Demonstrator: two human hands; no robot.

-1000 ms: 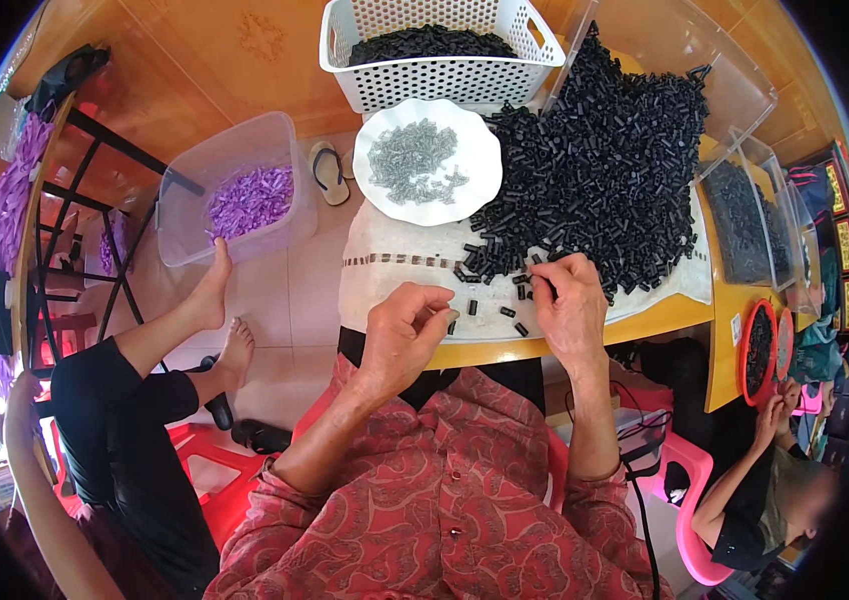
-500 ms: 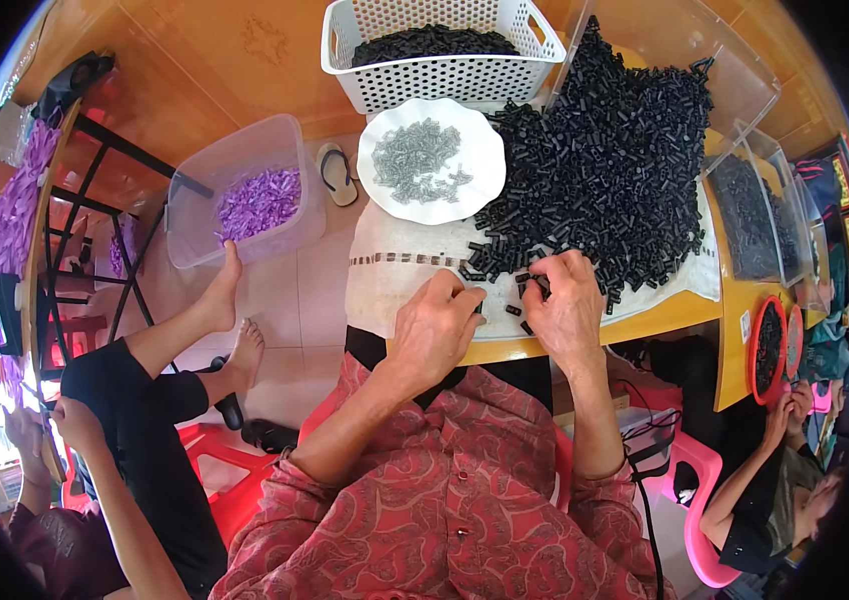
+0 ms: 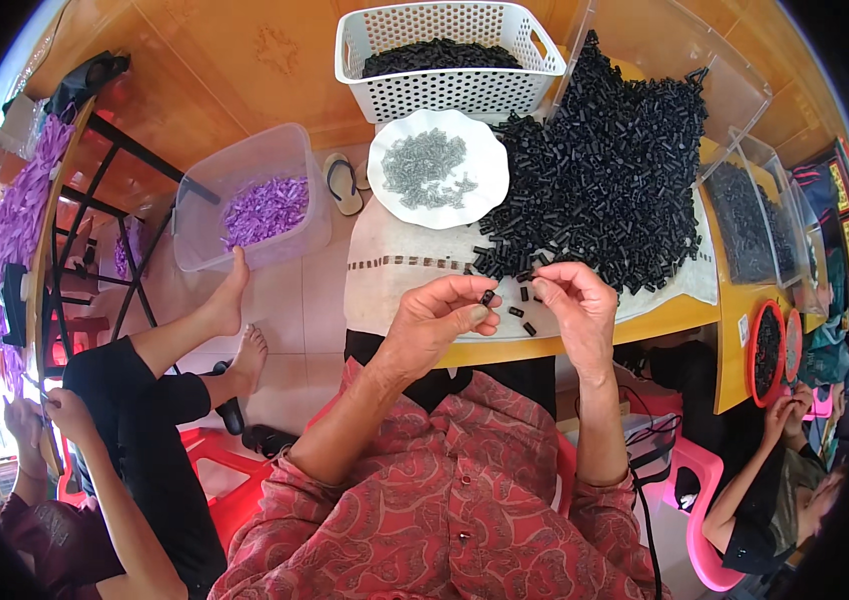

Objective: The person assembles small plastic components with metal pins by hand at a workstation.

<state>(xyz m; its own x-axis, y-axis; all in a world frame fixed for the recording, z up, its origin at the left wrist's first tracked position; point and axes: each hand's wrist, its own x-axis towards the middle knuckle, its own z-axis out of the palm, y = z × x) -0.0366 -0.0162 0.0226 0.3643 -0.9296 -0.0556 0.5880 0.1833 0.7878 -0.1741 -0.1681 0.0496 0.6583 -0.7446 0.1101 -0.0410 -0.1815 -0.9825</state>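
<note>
Between the thumb and fingers of my left hand (image 3: 435, 322) is a small black cylindrical piece (image 3: 487, 297), one end facing up. My right hand (image 3: 582, 312) is closed in a pinch a little to its right, with a dark bit at the fingertips too small to make out. Just below and between the hands lie a few loose black pieces. Beyond them spreads a large heap of the same black pieces (image 3: 610, 170) on a pale cloth (image 3: 375, 285). Left of the heap stands a white scalloped plate (image 3: 485, 165) holding small clear parts (image 3: 425, 165).
A white perforated basket (image 3: 445, 95) of black pieces stands behind the plate. Clear bins (image 3: 745, 220) are at the right, near a red round tray (image 3: 757, 350). On the floor at left is a clear tub (image 3: 195, 225) with purple pieces. People sit working on both sides.
Both hands have lifted slightly and turned, so the left now shows the black piece in its fingers. The right has come off the heap's near edge. The whole view has shifted slightly.
</note>
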